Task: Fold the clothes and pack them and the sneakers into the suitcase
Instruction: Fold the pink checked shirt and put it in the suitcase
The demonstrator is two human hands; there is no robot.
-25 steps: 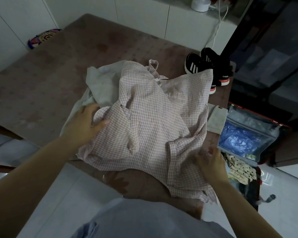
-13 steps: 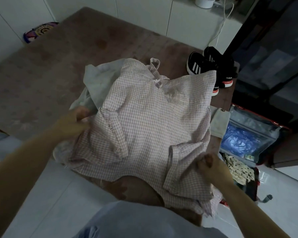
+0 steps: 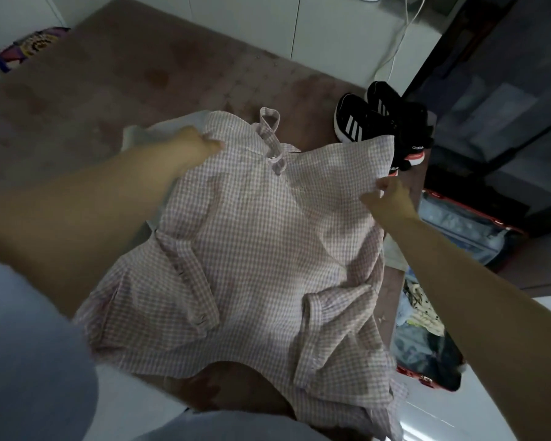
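The checked shirt [image 3: 252,249] is pinched at its left shoulder by the left hand [image 3: 194,148] and at its right shoulder by the right hand [image 3: 392,198].

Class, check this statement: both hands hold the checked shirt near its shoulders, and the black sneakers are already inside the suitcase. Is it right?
No. The head view shows the black sneakers on the brown surface beyond the checked shirt, not inside the suitcase. The left hand and right hand do hold the shirt near its shoulders.
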